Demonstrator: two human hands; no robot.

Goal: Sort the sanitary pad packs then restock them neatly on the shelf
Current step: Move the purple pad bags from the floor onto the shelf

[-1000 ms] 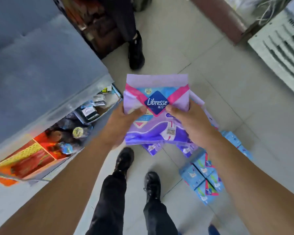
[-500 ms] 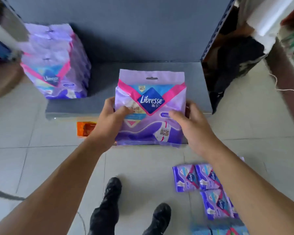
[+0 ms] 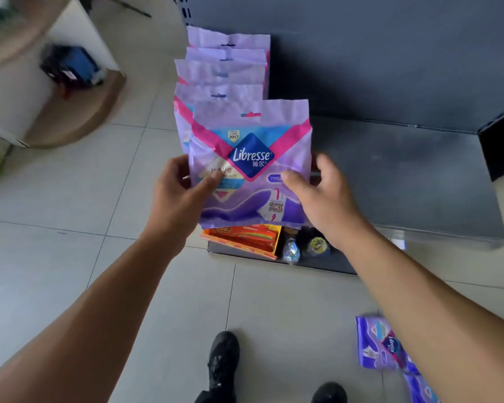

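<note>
I hold a purple and pink Libresse pad pack upright at the front left of the grey shelf. My left hand grips its left edge, thumb on the front. My right hand grips its right edge the same way. Right behind it stands a row of several matching packs, lined up toward the shelf's back panel. Smaller purple pad packs lie on the floor at the lower right, partly hidden by my right forearm.
The lower shelf holds an orange box and small bottles. My black shoes stand on the tiled floor. A curved wooden counter with a blue bag is at the upper left. The shelf's right part is bare.
The view swung from the floor pile to the shelf. Both hands carried the pack leftward along the shelf, up against the front of the row of matching packs.
</note>
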